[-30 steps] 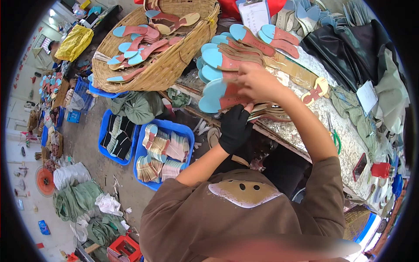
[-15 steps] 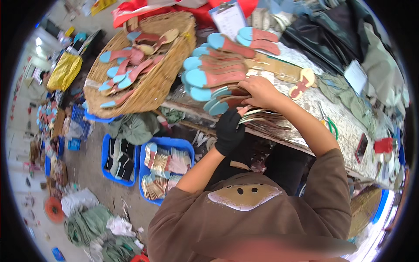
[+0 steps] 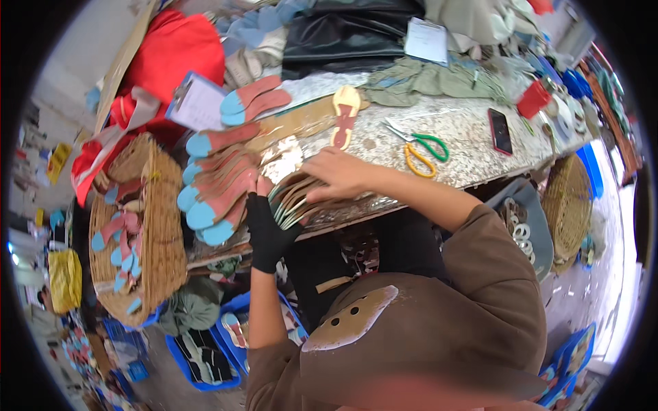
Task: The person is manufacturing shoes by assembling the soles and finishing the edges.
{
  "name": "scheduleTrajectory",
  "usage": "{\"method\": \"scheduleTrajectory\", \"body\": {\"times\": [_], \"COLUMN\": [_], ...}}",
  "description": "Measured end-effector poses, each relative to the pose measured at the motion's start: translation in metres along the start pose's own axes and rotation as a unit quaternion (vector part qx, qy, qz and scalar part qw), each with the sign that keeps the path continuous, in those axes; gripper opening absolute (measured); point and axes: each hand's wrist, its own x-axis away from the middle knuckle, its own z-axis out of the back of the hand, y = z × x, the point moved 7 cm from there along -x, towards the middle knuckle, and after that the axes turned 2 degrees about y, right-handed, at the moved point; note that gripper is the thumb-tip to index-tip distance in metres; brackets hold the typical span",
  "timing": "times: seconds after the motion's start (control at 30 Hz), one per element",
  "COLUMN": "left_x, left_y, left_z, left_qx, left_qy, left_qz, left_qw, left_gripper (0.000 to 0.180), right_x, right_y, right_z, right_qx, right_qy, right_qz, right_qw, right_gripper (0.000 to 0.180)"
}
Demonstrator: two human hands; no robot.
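A fanned stack of thin insoles (image 3: 293,200) stands on edge at the near side of the worktable, between my two hands. My left hand (image 3: 269,231), in a black glove with bare fingertips, is closed around its left end. My bare right hand (image 3: 336,174) grips the stack from above and the right, with fingers curled over the edges. Just left of my gloved hand lie overlapping rows of brown-red insoles (image 3: 223,188) with light-blue ends. A single insole (image 3: 345,113), cream and dark red, rests farther back. My fingers hide part of the held stack.
Green- and yellow-handled scissors (image 3: 417,147), a phone (image 3: 500,131) and a red bottle (image 3: 534,99) are on the table at right. A wicker basket (image 3: 164,240) of insoles stands at left. A clipboard (image 3: 195,103) and black sheet material (image 3: 349,34) lie at the back.
The view has swung to the right, bringing the scissors, phone and bottle more fully into sight. My hands still hold the insole stack, whose blue ends at the left no longer show.
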Motion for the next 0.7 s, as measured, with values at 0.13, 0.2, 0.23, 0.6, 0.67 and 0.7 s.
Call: {"method": "scheduleTrajectory", "body": {"times": [0.13, 0.2, 0.23, 0.6, 0.67, 0.7], "left_x": [-0.006, -0.014, -0.014, 0.012, -0.003, -0.002], "left_y": [-0.01, 0.009, 0.017, 0.013, 0.021, 0.027], "left_z": [-0.016, -0.022, -0.024, -0.015, -0.025, -0.018], "left_qx": [0.126, 0.189, 0.187, 0.009, 0.079, 0.02], "left_qy": [-0.086, -0.126, -0.131, -0.05, -0.098, -0.027], "left_qz": [0.038, 0.04, 0.038, 0.005, 0.091, 0.057], "left_qw": [0.987, 0.973, 0.973, 0.999, 0.988, 0.998], "left_gripper": [0.118, 0.12, 0.12, 0.099, 0.084, 0.081], "right_x": [0.029, 0.025, 0.019, 0.021, 0.028, 0.026], "right_y": [-0.013, -0.006, 0.001, 0.012, 0.011, 0.007], "right_z": [-0.004, -0.001, 0.01, 0.004, 0.009, 0.018], "right_qx": [0.082, 0.076, 0.084, 0.033, -0.008, -0.016], "right_qy": [0.08, 0.076, 0.09, 0.018, -0.042, -0.055], "right_qz": [0.008, -0.001, -0.03, 0.008, -0.038, -0.05], "right_qw": [0.993, 0.994, 0.992, 0.999, 0.998, 0.997], "right_gripper": [0.107, 0.117, 0.115, 0.108, 0.099, 0.094]}}
